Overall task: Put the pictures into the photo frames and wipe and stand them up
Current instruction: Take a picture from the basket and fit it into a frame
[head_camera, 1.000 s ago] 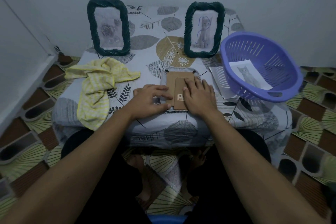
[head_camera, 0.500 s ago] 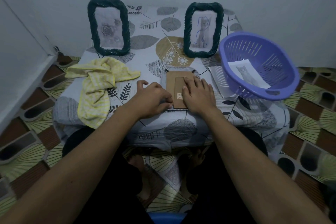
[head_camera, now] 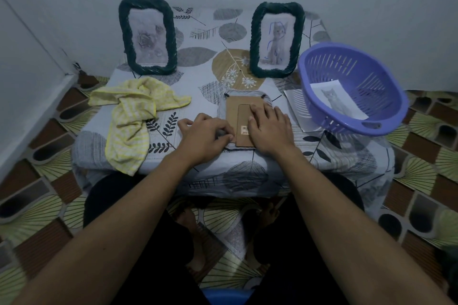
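A crumpled yellow checked cloth (head_camera: 133, 116) lies at nine o'clock on the table, and a braided dark frame (head_camera: 148, 36) stands at eleven. At six the face-down frame (head_camera: 233, 114) shows a brown cardboard back with a barcode sticker too small to read. The left hand (head_camera: 207, 135) curls at its left edge, grip unclear, while the right hand (head_camera: 271, 129) presses flat on it. A matching cat frame (head_camera: 276, 39) stands at one, and a slotted purple plastic basket (head_camera: 352, 82) at three holds a cat print (head_camera: 338, 103).

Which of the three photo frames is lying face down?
The near frame, under the left hand and right hand, shows its brown cardboard back. The rose frame and cat frame stand upright at the back.
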